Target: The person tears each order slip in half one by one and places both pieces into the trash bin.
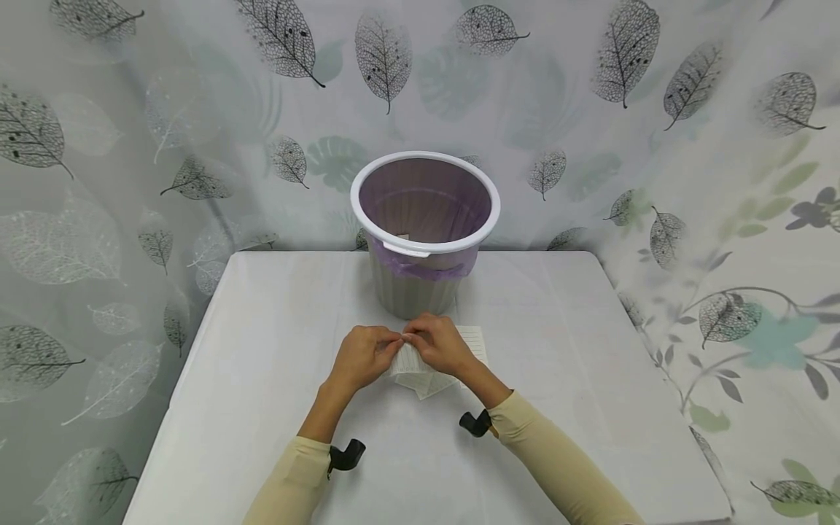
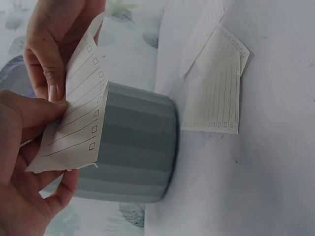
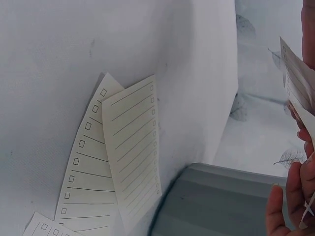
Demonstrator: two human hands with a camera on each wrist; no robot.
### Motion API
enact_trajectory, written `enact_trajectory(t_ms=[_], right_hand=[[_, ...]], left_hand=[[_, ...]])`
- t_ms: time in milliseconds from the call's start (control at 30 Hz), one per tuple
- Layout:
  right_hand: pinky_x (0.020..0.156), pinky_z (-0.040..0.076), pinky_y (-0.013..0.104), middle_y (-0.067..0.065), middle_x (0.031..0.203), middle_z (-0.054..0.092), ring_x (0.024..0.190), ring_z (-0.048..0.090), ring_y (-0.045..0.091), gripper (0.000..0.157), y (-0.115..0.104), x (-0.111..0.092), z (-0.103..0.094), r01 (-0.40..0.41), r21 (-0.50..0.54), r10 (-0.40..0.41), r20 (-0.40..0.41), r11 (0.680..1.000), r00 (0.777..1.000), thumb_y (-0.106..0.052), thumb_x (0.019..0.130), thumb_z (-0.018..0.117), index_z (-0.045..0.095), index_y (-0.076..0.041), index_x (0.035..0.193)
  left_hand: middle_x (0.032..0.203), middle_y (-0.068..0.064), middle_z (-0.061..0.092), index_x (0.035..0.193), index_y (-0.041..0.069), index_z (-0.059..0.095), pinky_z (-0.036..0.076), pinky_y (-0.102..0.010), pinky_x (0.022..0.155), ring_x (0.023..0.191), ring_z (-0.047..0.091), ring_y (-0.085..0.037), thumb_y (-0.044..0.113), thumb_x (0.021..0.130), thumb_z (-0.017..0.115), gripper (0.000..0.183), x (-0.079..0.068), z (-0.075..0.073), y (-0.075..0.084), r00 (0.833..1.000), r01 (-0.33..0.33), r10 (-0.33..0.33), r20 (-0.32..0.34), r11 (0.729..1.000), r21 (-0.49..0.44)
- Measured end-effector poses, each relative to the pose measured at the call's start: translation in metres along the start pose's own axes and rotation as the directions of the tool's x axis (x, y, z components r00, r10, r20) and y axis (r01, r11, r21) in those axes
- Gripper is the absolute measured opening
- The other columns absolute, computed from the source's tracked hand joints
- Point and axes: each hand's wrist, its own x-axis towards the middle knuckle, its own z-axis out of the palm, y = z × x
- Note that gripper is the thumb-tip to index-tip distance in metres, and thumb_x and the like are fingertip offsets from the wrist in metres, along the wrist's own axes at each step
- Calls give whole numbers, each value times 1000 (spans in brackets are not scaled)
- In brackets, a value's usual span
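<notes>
Left hand (image 1: 363, 359), right hand (image 1: 438, 343): fingers (image 2: 66, 189) pinch sheet (image 2: 81, 110) | checkboxes (image 2: 94, 129) show only in wrist views

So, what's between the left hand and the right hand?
A piece of lined paper, held by both the left hand and the right hand; the left wrist view shows it.

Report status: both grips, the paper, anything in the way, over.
Left grip and right grip pinching lined paper. Paper raised above table. Loose sheets lying below; bin just beyond, no obstruction evident.
</notes>
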Motion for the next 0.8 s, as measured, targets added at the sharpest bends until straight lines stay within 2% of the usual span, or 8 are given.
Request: enact_trajectory(t_ms=[200,500,800], right_hand=[[72,55,34,0,86,72,80,66,16,6,1,-2,-1,5,7,-5,-27,1000,1000,-5,94,76,79,-7,90],[73,55,34,0,88,71,81,66,16,5,2,-4,-2,-28,0,28,-16,1000,999,-6,96,75,78,-7,92],[79,56,37,3,92,73,87,68,19,8,2,-5,-3,-81,25,81,-8,996,997,-6,99,71,76,-6,94]], left_hand=[[88,-6,77,95,3,83,59,-41,68,77,74,-23,5,89,79,8,1,2,1,999,-27,27,-18,1000,-3],[87,-5,77,94,3,83,59,-40,68,76,73,-22,5,89,79,7,3,4,4,1000,-22,22,-18,1000,-6],[85,-5,76,93,2,83,58,-39,65,71,71,-22,5,90,80,5,4,5,5,997,-70,71,-43,997,15]])
